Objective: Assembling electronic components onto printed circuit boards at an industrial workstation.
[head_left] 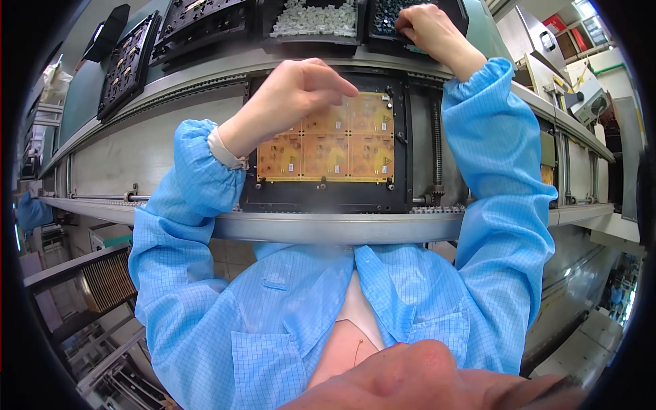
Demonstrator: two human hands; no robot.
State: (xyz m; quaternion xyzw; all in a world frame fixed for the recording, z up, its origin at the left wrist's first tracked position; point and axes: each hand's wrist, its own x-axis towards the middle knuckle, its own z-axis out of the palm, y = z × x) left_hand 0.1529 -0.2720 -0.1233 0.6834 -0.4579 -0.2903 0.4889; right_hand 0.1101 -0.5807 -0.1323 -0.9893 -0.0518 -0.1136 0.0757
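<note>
A yellow-orange circuit board panel (324, 158), divided into several like sections, lies in a black carrier frame (294, 199) in front of me. Over the panel's upper left part hovers my left hand (295, 96), its fingers drawn together toward the thumb. Whatever they pinch, if anything, is hidden or too small to name. My right hand (432, 33) reaches to a black bin (387, 47) of small dark blue parts (387, 18) at the far right. Its fingers are bent and closed at the parts; what lies between the fingertips does not show.
A second black bin (311, 49) holds small white parts (314, 18). Black trays (124, 68) stand at the far left. A metal rail (335, 228) runs along the near edge, and a chain conveyor (184, 90) passes behind the carrier. A threaded rod (437, 147) stands right of it.
</note>
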